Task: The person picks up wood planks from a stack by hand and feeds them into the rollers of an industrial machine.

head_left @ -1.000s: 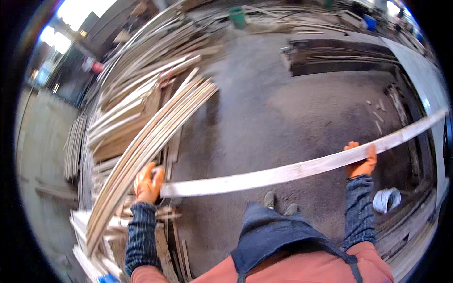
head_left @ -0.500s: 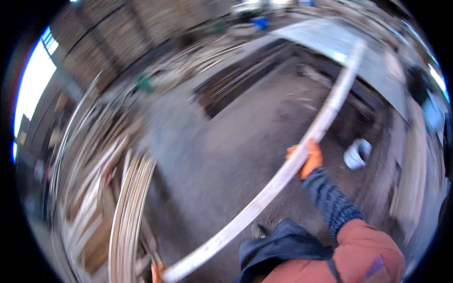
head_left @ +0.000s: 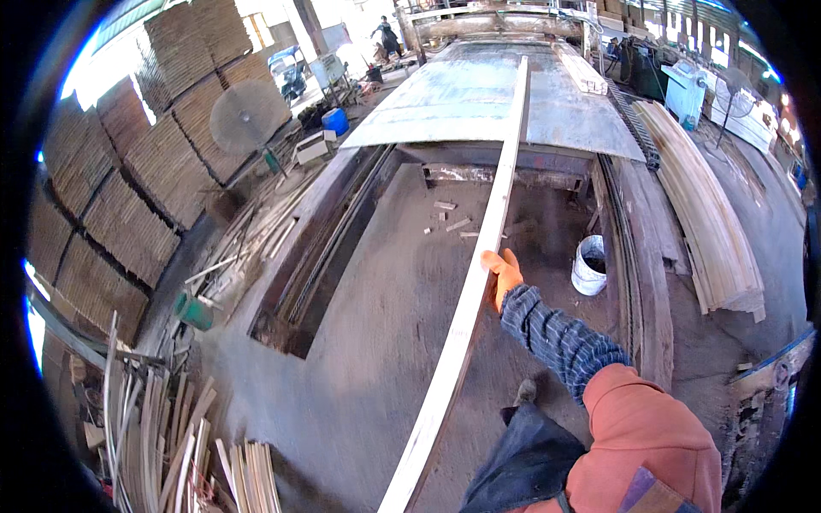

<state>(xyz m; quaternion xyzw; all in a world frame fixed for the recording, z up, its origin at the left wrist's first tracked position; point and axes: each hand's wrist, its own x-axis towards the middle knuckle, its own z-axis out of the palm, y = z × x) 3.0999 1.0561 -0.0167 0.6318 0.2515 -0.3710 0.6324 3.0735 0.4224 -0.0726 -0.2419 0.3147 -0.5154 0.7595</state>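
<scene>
A long, pale wooden board [head_left: 455, 349] runs from the lower edge up toward the far side. Its far end overlaps a wide grey metal sheet [head_left: 410, 107], though I cannot tell whether the two touch. My right hand [head_left: 505, 275], in an orange glove, grips the board's right side about midway along. The near end passes out of the picture at the bottom. My left hand does not show.
A white bucket [head_left: 588, 275] stands right of the board, beside a floor-level metal rail [head_left: 617, 248]. Long boards [head_left: 697, 205] are stacked at the right, loose strips [head_left: 162, 427] at the lower left. A pedestal fan [head_left: 248, 117] stands before tall wood stacks. Far off is another person [head_left: 387, 38].
My view has swung toward the metal sheet. The board now points more straight ahead, its far end over the sheet. My left hand has gone out of view; the right still holds the board.
</scene>
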